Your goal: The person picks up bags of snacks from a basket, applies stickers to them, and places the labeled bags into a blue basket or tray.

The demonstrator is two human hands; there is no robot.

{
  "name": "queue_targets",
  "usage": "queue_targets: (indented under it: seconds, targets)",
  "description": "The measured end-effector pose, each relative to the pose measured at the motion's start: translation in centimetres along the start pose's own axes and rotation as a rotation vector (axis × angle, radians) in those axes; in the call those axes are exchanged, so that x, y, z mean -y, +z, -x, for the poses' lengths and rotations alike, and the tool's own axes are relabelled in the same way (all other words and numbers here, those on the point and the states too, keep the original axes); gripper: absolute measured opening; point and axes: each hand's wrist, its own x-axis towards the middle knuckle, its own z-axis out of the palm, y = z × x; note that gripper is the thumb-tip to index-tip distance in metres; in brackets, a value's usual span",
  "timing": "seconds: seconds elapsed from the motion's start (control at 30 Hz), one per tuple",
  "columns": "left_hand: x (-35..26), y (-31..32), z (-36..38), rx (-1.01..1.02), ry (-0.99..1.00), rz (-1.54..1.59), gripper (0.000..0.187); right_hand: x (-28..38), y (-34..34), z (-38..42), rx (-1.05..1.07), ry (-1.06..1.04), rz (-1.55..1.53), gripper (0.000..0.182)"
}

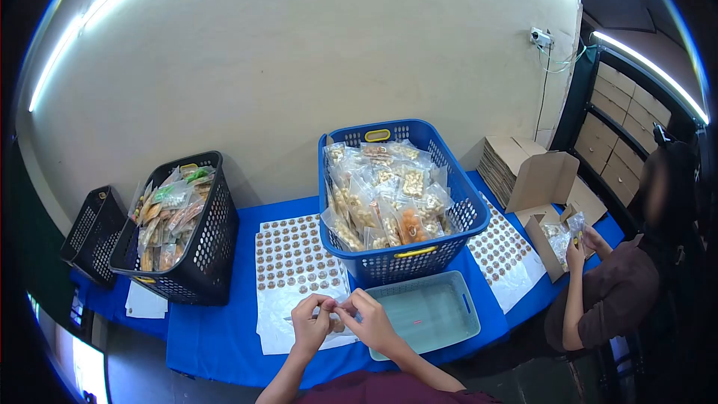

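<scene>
Maroon clothing (374, 390) fills the near edge; just beyond, the left hand (310, 327) and right hand (372, 323) meet, pinching a small packet (337, 325) above the sticker sheets (293, 253), seemingly for steadiness. The tray (426, 318) and blue basket (366, 263) stand near, probably for easy reach.

Both hands (311, 322) close together — fingertips (328, 304) in a pinch.

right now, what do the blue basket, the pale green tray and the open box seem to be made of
The blue basket looks like moulded plastic, slightly glossy: even colour, rows of holes. The pale green tray seems plastic too, fairly smooth, with a slot in one end. The open box is probably cardboard: matte brown with folded flaps.
</scene>
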Motion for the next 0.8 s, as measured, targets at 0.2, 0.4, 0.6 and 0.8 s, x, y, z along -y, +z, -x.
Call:
queue_targets:
  seconds: [0.2, 0.4, 0.6, 0.8]
  targets:
    - [0.3, -0.4, -0.9, -0.119, 0.050, -0.050, 0.013, 0.1, 0.0, 1.1, 0.015, 0.007, -0.020, 0.015]
    - [1.0, -1.2, -3.6, -0.412, 0.025, 0.089, 0.016, -1.2, -2.2, 3.0, 0.110, 0.061, 0.002, 0.016]
    - [0.0, -1.8, -6.6, -0.058, -0.028, 0.650, 0.028, -4.0, -4.4, 7.3, -0.036, 0.332, -0.242, 0.008]
    - [-0.9, 4.2, -4.1, 0.571, -0.243, 1.391, 0.022, -2.7, -3.3, 7.2, 0.018, 0.527, -0.903, 0.035]
